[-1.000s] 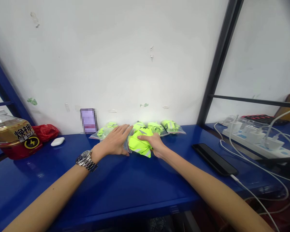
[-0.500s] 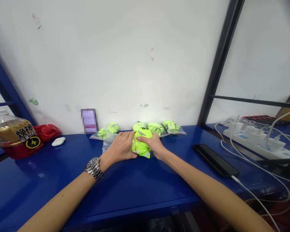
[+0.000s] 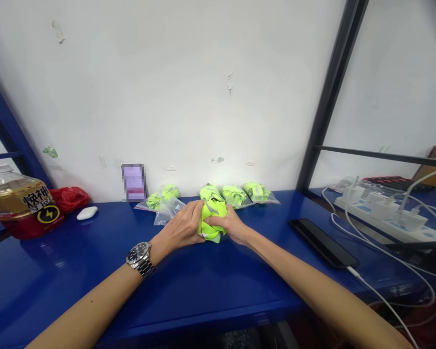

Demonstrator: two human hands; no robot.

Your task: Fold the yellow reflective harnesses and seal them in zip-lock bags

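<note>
Glossy blue counter (image 3: 58, 276), left to right: clear plastic bottle of amber liquid (image 3: 18, 206), crumpled red plastic bag (image 3: 70, 198), small white oval case (image 3: 87, 213). At far edge, neon-yellow bundle in a clear plastic bag (image 3: 163, 196); loose clear plastic sheet (image 3: 169, 213) just beside it, contents none seen. Mid-counter: left hand (image 3: 179, 228) and right hand (image 3: 232, 224) curled closed, pressing a reflective-striped neon-yellow fabric bundle (image 3: 212, 218) between them; no bag visible on it. Behind: three more neon-yellow packets (image 3: 234, 195), two clearly bagged, third's bag unclear. Right: black smartphone (image 3: 323, 242), white charging cable (image 3: 378, 291).
</note>
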